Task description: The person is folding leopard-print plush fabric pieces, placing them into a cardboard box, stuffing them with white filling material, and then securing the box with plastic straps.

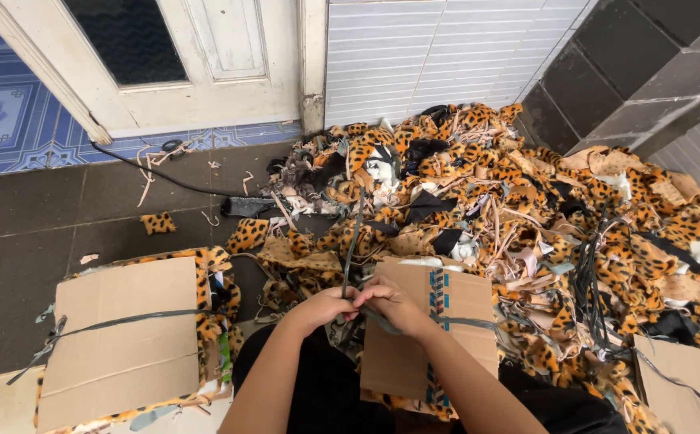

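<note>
At six o'clock, left hand (322, 308) and right hand (394, 304) pinch a dark strap (352, 233) over a cardboard-faced leopard-print bundle (402, 337); one tied bundle (121, 337) lies at eight o'clock, a loose leopard-print scrap heap (527, 193) remains.

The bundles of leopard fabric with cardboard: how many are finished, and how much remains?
One bundle at the left looks done: cardboard on top, a dark strap across it. In hand: the left hand and right hand pinch the dark strap at the edge of the middle cardboard, not yet tied. Left: the big loose heap of leopard scraps. Another strapped cardboard shows partly at the right.
</note>
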